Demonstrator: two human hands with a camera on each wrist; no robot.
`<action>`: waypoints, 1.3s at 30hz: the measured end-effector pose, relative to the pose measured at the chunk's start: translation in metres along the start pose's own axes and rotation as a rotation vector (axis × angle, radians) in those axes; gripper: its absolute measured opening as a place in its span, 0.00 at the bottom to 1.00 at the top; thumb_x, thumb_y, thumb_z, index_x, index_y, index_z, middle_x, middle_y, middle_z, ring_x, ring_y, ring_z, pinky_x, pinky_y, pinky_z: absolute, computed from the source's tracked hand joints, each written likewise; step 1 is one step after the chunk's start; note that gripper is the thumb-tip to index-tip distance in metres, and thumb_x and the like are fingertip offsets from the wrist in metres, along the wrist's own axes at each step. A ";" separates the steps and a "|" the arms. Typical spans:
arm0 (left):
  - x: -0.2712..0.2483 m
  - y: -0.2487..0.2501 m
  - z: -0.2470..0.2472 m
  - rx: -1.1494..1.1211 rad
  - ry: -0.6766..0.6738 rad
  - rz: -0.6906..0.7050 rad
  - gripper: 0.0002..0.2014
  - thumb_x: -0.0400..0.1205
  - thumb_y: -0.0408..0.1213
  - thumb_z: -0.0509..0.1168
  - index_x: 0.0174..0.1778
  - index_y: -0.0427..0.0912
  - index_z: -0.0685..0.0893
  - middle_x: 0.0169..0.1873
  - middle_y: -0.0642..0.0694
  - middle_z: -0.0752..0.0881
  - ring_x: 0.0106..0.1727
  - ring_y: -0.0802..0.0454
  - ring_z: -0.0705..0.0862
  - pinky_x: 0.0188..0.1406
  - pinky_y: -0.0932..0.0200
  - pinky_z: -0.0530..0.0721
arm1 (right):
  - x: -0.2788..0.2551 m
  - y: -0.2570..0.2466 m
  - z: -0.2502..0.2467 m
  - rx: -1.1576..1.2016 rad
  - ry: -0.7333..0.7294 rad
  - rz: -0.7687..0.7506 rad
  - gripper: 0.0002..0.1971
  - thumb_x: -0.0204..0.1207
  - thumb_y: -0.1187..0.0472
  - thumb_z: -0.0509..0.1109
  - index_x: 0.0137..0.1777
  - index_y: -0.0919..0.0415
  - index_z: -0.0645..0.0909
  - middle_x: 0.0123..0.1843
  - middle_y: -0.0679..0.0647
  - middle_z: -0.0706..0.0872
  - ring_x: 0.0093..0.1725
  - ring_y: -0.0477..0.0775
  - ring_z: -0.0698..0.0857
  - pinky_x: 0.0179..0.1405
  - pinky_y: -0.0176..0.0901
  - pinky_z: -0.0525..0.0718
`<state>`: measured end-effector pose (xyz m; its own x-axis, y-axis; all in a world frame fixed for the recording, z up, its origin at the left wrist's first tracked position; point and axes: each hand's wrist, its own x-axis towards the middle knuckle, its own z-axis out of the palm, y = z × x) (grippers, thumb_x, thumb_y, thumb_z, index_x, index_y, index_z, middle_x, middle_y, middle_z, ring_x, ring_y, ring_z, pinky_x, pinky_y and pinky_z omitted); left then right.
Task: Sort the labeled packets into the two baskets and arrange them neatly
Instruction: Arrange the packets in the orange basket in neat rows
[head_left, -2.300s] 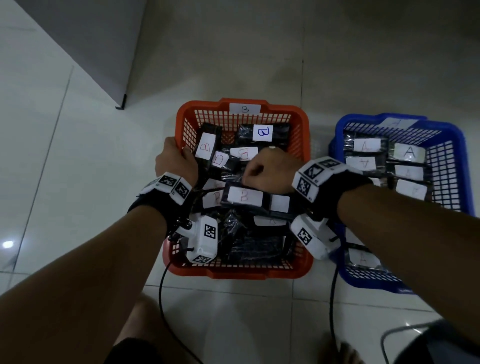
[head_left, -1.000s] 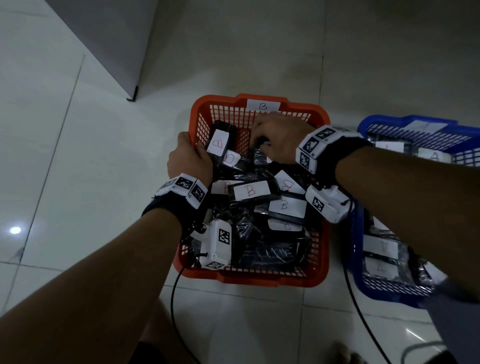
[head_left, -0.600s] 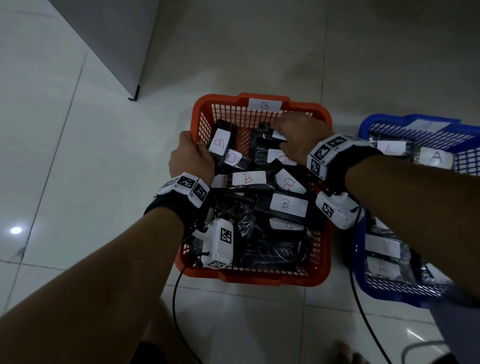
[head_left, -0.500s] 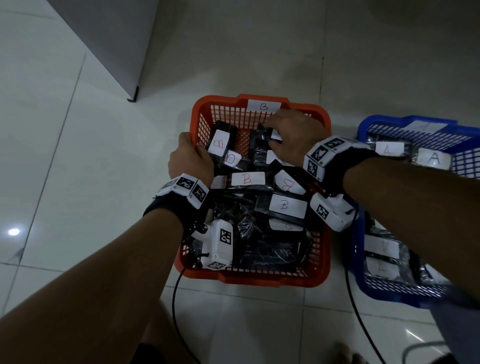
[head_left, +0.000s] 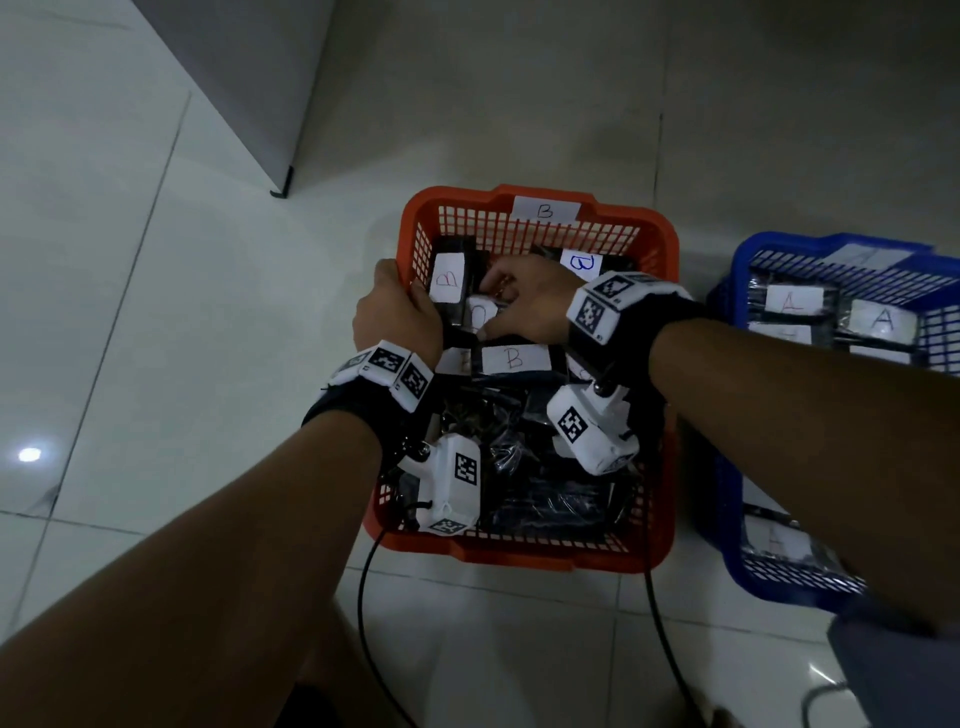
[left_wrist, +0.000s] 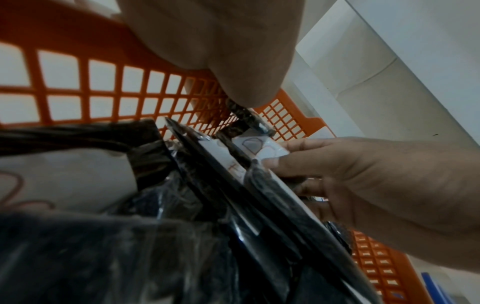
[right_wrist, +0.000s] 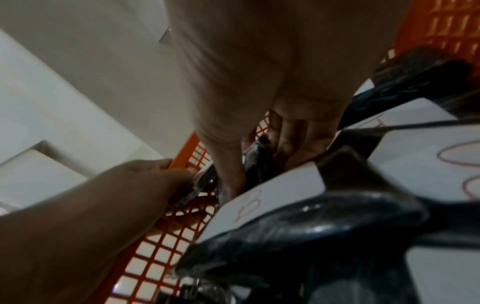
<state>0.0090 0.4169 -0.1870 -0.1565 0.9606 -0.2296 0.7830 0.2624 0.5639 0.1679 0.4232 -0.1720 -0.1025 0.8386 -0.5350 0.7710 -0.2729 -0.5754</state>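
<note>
An orange basket (head_left: 519, 553) with a B tag on its far wall holds several black packets with white B labels. My left hand (head_left: 415, 301) is at its left rim and grips an upright B packet (head_left: 448, 280) against the wall. My right hand (head_left: 498, 306) reaches across beside it and pinches another packet (head_left: 480, 312) standing on edge. In the left wrist view the right hand's thumb (left_wrist: 272, 162) lies on that packet's label (left_wrist: 259, 147). The right wrist view shows its fingers (right_wrist: 293, 133) curled round black wrapping (right_wrist: 259, 156). A flat B packet (head_left: 514, 358) lies below both hands.
A blue basket (head_left: 727, 291) with A-labelled packets (head_left: 883, 319) stands right of the orange one. A grey cabinet corner (head_left: 280, 189) meets the tiled floor at the back left. Two black cables (head_left: 363, 597) trail from the wrist cameras toward me.
My right hand has moved from the basket's far right to the left, next to my left hand. A blue-inked B packet at the back now shows. The left hand stayed at the rim.
</note>
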 end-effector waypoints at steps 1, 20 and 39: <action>0.000 0.000 0.000 -0.002 -0.002 0.000 0.12 0.86 0.37 0.55 0.63 0.36 0.73 0.53 0.33 0.86 0.52 0.32 0.83 0.41 0.54 0.70 | -0.001 0.000 -0.003 0.044 0.005 -0.012 0.24 0.65 0.54 0.84 0.61 0.51 0.82 0.52 0.43 0.81 0.55 0.48 0.82 0.49 0.39 0.78; -0.005 0.002 -0.006 -0.022 -0.041 0.131 0.34 0.83 0.30 0.59 0.84 0.43 0.53 0.71 0.36 0.76 0.68 0.35 0.78 0.67 0.43 0.75 | 0.023 0.009 -0.010 -0.041 0.379 -0.073 0.14 0.78 0.62 0.67 0.62 0.57 0.86 0.64 0.53 0.86 0.62 0.51 0.83 0.57 0.34 0.77; -0.001 0.001 -0.004 -0.026 0.000 0.078 0.24 0.86 0.37 0.55 0.80 0.44 0.63 0.61 0.36 0.84 0.59 0.35 0.83 0.53 0.51 0.78 | -0.005 0.007 -0.014 -0.378 -0.148 -0.203 0.20 0.73 0.43 0.72 0.64 0.44 0.83 0.64 0.44 0.85 0.62 0.49 0.83 0.63 0.50 0.82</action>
<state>0.0073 0.4164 -0.1832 -0.0957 0.9782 -0.1844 0.7770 0.1892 0.6004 0.1828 0.4234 -0.1650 -0.3423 0.7736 -0.5332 0.8989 0.1044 -0.4256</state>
